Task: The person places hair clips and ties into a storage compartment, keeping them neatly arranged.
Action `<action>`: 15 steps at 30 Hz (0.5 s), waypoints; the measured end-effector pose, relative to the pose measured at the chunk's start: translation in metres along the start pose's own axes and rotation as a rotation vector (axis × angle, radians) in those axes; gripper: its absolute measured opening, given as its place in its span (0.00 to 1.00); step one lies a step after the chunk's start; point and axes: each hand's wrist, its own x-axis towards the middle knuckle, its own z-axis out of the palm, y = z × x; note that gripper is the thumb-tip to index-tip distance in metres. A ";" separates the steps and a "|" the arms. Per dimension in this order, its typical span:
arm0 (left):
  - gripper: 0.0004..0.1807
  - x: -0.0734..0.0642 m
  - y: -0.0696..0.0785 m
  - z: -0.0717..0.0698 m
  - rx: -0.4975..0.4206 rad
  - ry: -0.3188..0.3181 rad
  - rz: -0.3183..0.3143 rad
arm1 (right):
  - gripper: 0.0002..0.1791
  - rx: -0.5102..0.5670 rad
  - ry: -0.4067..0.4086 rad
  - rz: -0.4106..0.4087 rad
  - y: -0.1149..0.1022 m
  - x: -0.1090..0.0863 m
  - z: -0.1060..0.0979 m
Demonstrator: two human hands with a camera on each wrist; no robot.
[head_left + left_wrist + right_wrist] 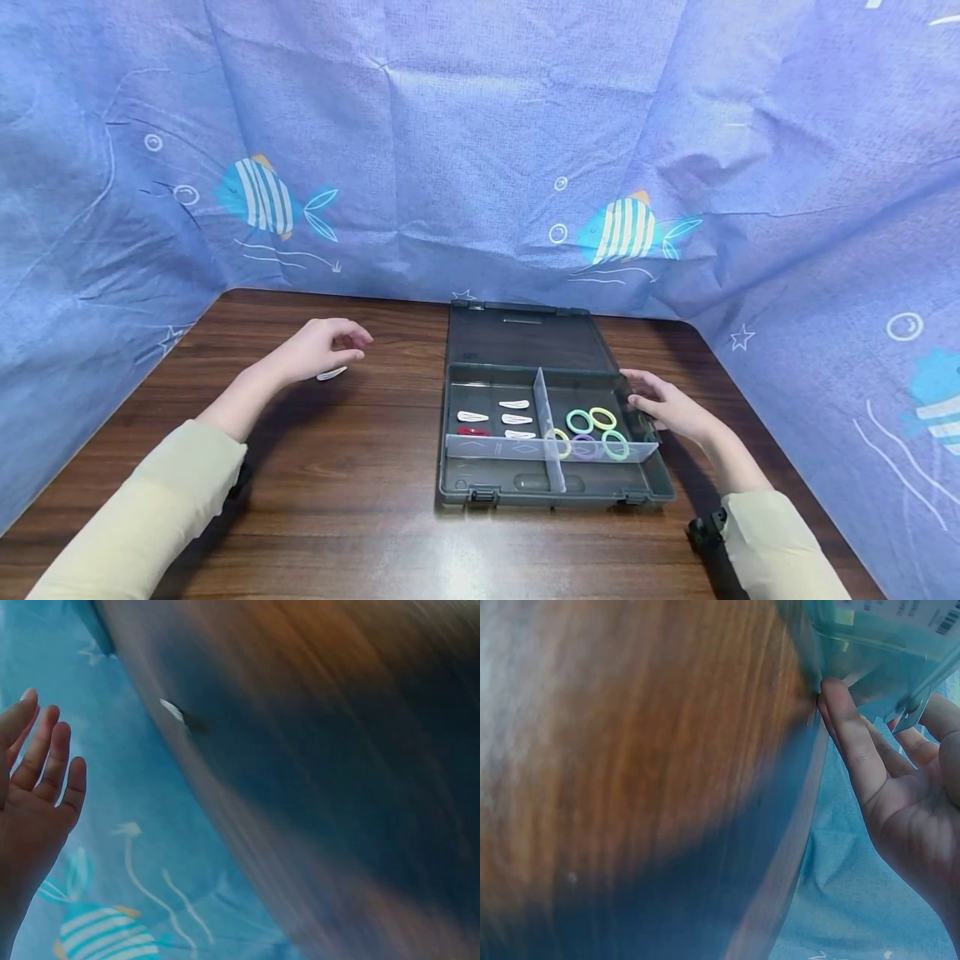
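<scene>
My left hand point(318, 346) hovers over the left part of the table with fingers loosely bent and nothing between them. Just under it lies a white snap hair clip point(332, 374), which the left wrist view shows apart from the fingers. At the right side of a dark see-through storage box point(558, 498), my right hand point(667, 404) holds the side wall, its fingers along the edge and thumb at the rim. Inside the box, several white hair clips point(515, 404) and a red hair clip point(473, 432) lie in the left compartment. Several coloured hair ties point(579, 422) lie in the right one.
The box's lid point(525, 342) lies folded back behind it on the brown wooden table point(337, 517). Clear dividers point(542, 408) split the box into compartments. A blue fish-print cloth point(480, 150) hangs around the table's back and sides.
</scene>
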 end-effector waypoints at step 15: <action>0.11 -0.007 -0.045 0.005 0.022 -0.135 -0.146 | 0.31 -0.017 -0.006 0.003 -0.001 -0.001 0.000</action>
